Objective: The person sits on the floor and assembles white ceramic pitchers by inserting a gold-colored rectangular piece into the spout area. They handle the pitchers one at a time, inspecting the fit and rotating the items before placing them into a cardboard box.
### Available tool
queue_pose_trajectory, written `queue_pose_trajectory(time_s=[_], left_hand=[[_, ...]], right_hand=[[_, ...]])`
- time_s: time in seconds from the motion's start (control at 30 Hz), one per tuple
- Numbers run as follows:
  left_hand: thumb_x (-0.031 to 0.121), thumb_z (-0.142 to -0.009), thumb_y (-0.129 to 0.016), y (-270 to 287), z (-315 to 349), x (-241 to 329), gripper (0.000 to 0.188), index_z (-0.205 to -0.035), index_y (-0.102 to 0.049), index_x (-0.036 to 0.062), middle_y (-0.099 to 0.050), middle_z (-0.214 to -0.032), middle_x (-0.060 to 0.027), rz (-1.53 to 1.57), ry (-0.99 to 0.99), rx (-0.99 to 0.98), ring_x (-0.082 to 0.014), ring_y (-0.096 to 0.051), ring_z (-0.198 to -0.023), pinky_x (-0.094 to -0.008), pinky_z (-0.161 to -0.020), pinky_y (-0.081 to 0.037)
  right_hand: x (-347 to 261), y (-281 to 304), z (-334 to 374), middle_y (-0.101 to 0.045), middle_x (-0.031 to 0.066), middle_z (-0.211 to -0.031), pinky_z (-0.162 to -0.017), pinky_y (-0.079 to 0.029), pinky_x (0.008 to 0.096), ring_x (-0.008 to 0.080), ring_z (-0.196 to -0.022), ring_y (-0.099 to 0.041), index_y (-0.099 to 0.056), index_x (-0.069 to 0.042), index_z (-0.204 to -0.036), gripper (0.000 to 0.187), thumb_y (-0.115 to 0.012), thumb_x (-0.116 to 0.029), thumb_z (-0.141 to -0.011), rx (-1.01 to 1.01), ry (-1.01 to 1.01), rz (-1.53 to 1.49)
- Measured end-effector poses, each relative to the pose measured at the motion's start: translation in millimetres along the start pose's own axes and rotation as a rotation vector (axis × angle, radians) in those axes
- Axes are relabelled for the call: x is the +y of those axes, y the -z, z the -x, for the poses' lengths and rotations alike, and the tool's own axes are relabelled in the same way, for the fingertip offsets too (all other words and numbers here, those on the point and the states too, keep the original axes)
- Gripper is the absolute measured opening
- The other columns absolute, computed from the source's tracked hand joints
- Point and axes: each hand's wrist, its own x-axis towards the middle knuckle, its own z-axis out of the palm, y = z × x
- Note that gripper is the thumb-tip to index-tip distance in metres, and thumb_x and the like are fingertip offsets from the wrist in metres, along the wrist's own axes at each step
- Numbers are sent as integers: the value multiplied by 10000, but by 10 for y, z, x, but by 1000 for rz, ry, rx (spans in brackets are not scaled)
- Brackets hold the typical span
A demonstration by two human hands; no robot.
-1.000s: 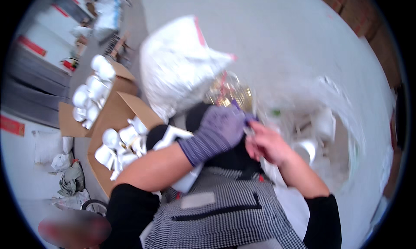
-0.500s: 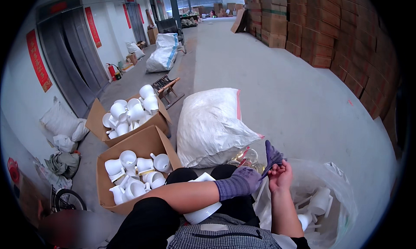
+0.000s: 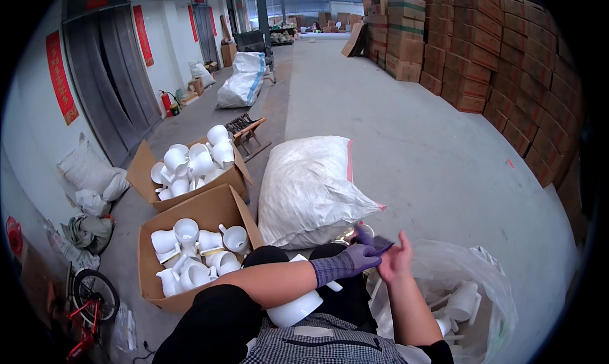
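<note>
My left hand (image 3: 356, 260), in a purple knitted glove, is closed on a second purple glove (image 3: 375, 240) just in front of it. Beside it my right hand (image 3: 397, 260) is bare and open, fingers pointing up, close to the loose glove. On my lap below my left forearm lies a white pitcher-like vessel (image 3: 295, 309), partly covered by that arm. To the right of my right forearm stands a clear plastic bag (image 3: 498, 288) with white pitchers (image 3: 461, 302) inside.
Two open cartons (image 3: 152, 272) of white pitchers stand to my left. Ahead lies a full white sack (image 3: 304, 193). Glassy items between it and my hands are mostly hidden. Stacked brown boxes (image 3: 469, 66) line the right side. A red bicycle (image 3: 92, 307) is at lower left.
My right hand has let go of the loose glove and opened. The glove has dropped lower and tipped over in my left hand. The view has shifted slightly.
</note>
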Motion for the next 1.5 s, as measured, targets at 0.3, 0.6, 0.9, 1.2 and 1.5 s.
queue_pose_trajectory(time_s=[0.3,0.6,0.9,1.2,1.5], left_hand=[[307,-930,-673,240,-126,140,319,-966,-697,-9,-721,-870,-98,166,54,482,-151,-667,-784,-334,-736,-538],[227,-793,-651,95,217,531,183,-774,-632,46,-643,-817,-153,-676,-558,311,-359,-641,-813,-484,-759,-508],[357,-897,-552,21,78,396,342,-896,-714,56,-700,-887,-205,-623,96,155,-372,-694,-875,-488,-844,-535],[380,-964,-482,67,80,301,406,-950,-704,40,-692,-945,-213,-547,-34,76,-384,-674,-917,-493,-873,-518],[330,-849,-657,275,86,563,359,-1058,-717,45,-714,-1051,-187,-367,-86,352,-357,-682,-977,-449,-914,-520]], right_hand=[[308,390,-432,-654,120,-1153,-939,-478,335,205,-1056,-594,-610,51,-1220,401,-485,-96,-868,59,673,818],[317,392,-481,-678,72,-1224,-935,-526,361,190,-1101,-646,-593,-78,-1336,453,-549,-406,-1026,83,179,517],[-92,-654,-287,-479,125,-1498,-1153,-369,337,206,-1342,-493,-408,-35,-1509,503,-449,-294,-1080,-393,265,394],[-76,-239,-870,-546,114,-1432,-1117,-356,347,242,-1302,-516,-605,-31,-1341,356,-483,-134,-1023,-30,1020,1071],[168,137,-754,-691,213,-1104,-957,-473,421,346,-1090,-628,-711,-36,-1039,314,-653,-266,-832,-77,736,1821]])
